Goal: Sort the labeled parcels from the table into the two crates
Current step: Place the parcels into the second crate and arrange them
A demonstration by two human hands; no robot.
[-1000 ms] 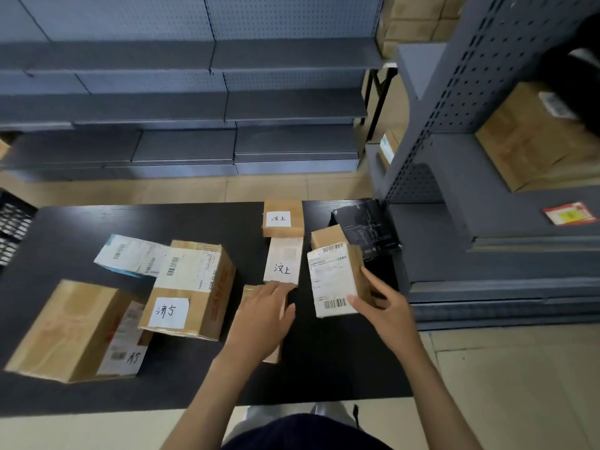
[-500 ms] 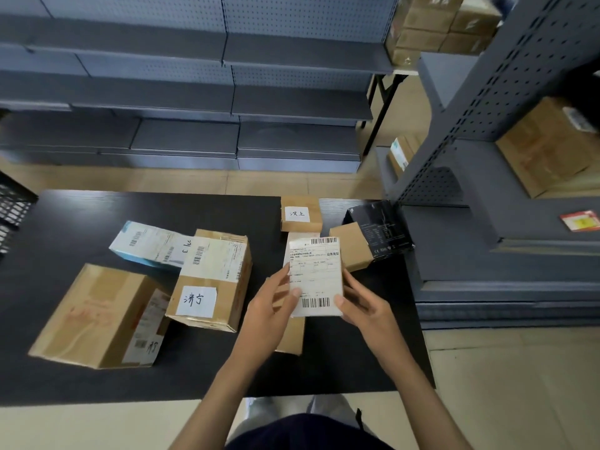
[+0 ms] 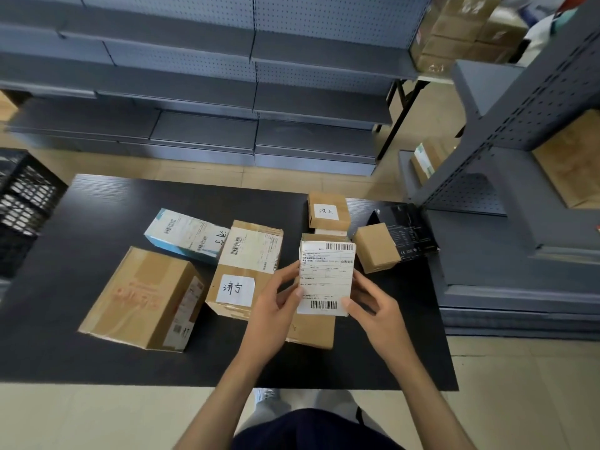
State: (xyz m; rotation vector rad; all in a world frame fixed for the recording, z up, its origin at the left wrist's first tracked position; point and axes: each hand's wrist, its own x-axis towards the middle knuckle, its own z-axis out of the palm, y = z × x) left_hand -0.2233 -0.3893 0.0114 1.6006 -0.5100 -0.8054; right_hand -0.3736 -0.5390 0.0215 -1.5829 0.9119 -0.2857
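Observation:
A small cardboard parcel (image 3: 325,275) with a white shipping label facing me is lifted above the black table (image 3: 97,216). My left hand (image 3: 276,306) grips its left edge and my right hand (image 3: 373,306) grips its lower right edge. Beneath it lies a flat brown parcel (image 3: 316,331). To the left stand a taped box with a handwritten label (image 3: 246,267), a large brown box (image 3: 146,297) and a white-blue parcel (image 3: 185,235). Behind are a small labelled box (image 3: 328,211), a plain brown box (image 3: 376,246) and a black box (image 3: 409,230).
A black plastic crate (image 3: 22,203) stands at the table's left end. Grey metal shelving (image 3: 227,92) runs along the back and another rack (image 3: 519,157) with cardboard boxes stands close on the right. Tan floor lies between table and shelves.
The small labelled parcel was standing on the table in my right hand; my left hand left the flat parcel and joined, and both hands now hold it up facing me.

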